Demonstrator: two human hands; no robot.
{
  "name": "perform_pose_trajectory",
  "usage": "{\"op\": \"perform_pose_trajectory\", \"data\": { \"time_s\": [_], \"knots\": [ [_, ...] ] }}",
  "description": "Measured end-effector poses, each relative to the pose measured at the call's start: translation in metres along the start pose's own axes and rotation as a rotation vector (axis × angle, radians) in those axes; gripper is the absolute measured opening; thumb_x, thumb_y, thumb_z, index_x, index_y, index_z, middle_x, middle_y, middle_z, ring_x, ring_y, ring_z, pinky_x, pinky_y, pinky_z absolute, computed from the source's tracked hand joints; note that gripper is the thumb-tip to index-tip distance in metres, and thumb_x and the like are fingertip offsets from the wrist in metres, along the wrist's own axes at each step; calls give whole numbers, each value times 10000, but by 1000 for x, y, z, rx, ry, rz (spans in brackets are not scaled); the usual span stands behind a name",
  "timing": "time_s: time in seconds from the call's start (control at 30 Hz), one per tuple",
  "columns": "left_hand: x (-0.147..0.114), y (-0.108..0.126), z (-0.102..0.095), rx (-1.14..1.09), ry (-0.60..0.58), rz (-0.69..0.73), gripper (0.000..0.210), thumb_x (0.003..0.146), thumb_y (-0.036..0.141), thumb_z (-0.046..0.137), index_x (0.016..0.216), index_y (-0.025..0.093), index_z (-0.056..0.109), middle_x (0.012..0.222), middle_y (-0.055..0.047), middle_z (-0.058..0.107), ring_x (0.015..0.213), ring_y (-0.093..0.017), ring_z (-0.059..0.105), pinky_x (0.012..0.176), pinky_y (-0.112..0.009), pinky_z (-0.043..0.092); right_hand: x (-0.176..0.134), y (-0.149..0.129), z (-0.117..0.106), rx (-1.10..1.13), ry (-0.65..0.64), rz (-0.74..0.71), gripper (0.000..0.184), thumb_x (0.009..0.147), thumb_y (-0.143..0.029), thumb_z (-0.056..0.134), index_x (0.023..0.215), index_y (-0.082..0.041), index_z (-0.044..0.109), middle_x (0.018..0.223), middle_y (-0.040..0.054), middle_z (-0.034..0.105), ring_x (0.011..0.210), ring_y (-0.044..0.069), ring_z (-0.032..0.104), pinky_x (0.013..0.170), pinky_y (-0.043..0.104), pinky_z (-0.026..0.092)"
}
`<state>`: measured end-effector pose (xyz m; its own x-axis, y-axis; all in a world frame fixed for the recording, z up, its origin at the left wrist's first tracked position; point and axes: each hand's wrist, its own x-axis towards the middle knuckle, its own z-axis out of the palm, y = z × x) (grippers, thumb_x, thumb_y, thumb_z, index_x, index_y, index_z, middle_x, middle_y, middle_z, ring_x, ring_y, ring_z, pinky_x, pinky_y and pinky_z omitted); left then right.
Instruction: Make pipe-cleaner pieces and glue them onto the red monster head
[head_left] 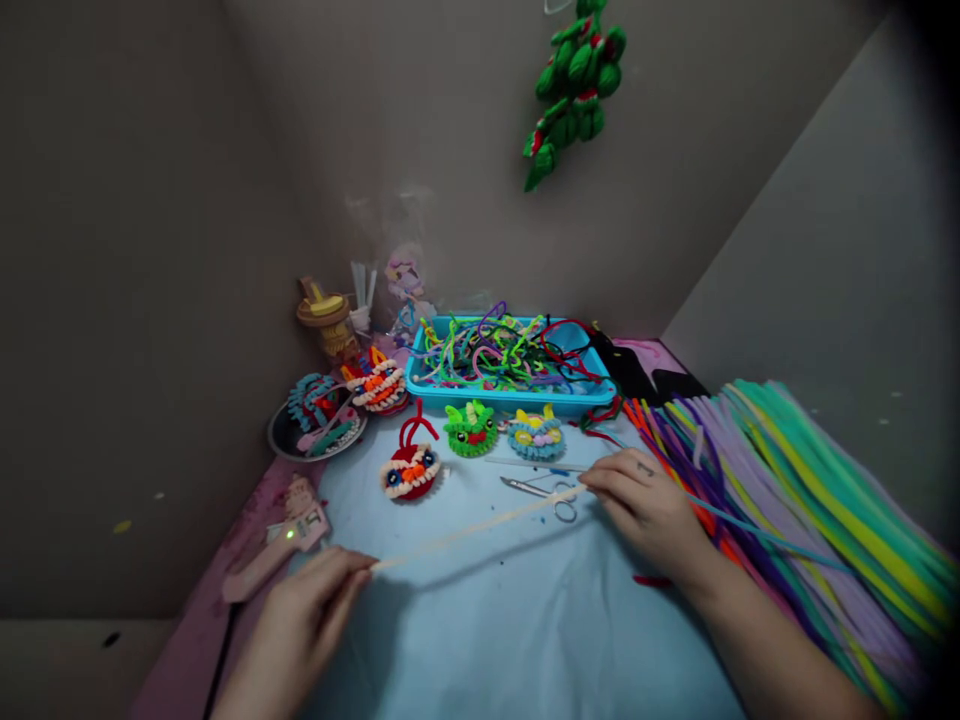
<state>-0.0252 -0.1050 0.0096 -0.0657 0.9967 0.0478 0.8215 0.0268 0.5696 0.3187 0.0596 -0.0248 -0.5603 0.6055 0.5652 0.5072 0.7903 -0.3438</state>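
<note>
Fingers on the left hand [311, 597] and right hand [651, 502] are pinching a pale strip [480, 527]; soft, even pulling should be keeping it straight without hurting it

Pale stem [477, 529]: toward six o'clock, faint and blurred, both ends hidden in the grip.
Left forearm [255, 672]: cut off by the bottom edge at seven o'clock.
Right hand [646, 508]: at four o'clock, its dark mark too small to make out.
Stem bundle [817, 500]: near four o'clock, running off into the blackened right edge.
Green hanging ornament [581, 75]: top cut off at one o'clock.
Cup [324, 312]: past nine o'clock, lettering unreadably small.
</note>
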Motion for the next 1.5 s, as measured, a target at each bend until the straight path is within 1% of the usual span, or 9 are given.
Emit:
{"op": "perform_pose_trajectory", "data": {
  "time_s": [0.2, 0.33, 0.43, 0.57, 0.63, 0.8, 1.03, 1.27, 1.5],
  "knots": [
    [-4, -8, 1, 387, 119, -87, 251, 865, 307, 459, 840, 229, 696, 875, -63, 711, 850, -250, 640, 759, -371, 500, 5, -17, 8, -15, -80, 3, 184, 856, -109, 482, 836, -198, 643, 768, 55, 638, 777, 196, 550, 673, 321, 471],
    [-1, 30, 17, 648, 403, 51, 334, 817, 267, 538, 1127, 189, 634, 1201, -155, 613, 1166, -404, 469, 920, -626, 347, 5, -30, 19, 0, -106, -72, 188, 877, -126, 474, 899, -191, 648, 779, 63, 630, 782, 189, 549, 678, 302, 468],
    [16, 73, 46, 515, 213, 323, 324, 849, 214, 521, 1163, 238, 600, 1197, -97, 631, 1126, -300, 532, 957, -501, 392, 4, -44, 26, 27, -130, -148, 208, 881, -109, 457, 926, -186, 645, 776, 61, 628, 764, 179, 542, 656, 286, 460],
    [56, 107, 79, 326, -149, 220, 241, 884, 171, 449, 1056, 172, 619, 992, -100, 694, 915, -235, 634, 798, -345, 487, 1, -52, 29, 105, -105, -129, 187, 884, -123, 462, 938, -178, 633, 786, 54, 632, 766, 171, 554, 681, 285, 469],
    [76, 113, 85, 263, -239, 169, 228, 910, 192, 399, 949, 164, 622, 879, -89, 699, 811, -214, 654, 711, -298, 486, -1, -43, 29, 129, -58, -25, 171, 889, -146, 475, 968, -178, 623, 833, 55, 643, 817, 172, 570, 730, 290, 476],
    [99, 117, 95, 379, -230, 176, 206, 899, 217, 429, 992, 148, 600, 916, -137, 666, 821, -257, 646, 671, -329, 468, -2, 5, 35, -118, -33, 305, 153, 827, -144, 524, 954, -175, 604, 906, 68, 652, 896, 216, 570, 780, 341, 476],
    [91, 107, 111, 333, -240, 212, 232, 911, 258, 405, 944, 203, 627, 882, -82, 635, 797, -217, 622, 654, -289, 451, -1, 40, 52, -177, -69, 355, 158, 777, -79, 514, 819, -201, 605, 776, 60, 637, 820, 248, 559, 721, 368, 453],
    [95, 92, 95, -103, -141, 134, 272, 900, 196, 400, 986, 196, 658, 903, -64, 624, 828, -180, 591, 739, -268, 446, -3, 25, 42, 24, -70, 245, 335, 828, -65, 392, 1031, -212, 615, 887, 70, 584, 823, 205, 584, 705, 328, 493],
    [94, 95, 101, -409, -22, 111, 255, 870, 165, 436, 976, 183, 667, 880, -63, 633, 842, -176, 573, 758, -269, 437, -2, -20, 28, 351, 25, 275, 272, 901, -232, 448, 1138, -232, 581, 961, 68, 630, 884, 199, 611, 741, 296, 511]
  ]
}}
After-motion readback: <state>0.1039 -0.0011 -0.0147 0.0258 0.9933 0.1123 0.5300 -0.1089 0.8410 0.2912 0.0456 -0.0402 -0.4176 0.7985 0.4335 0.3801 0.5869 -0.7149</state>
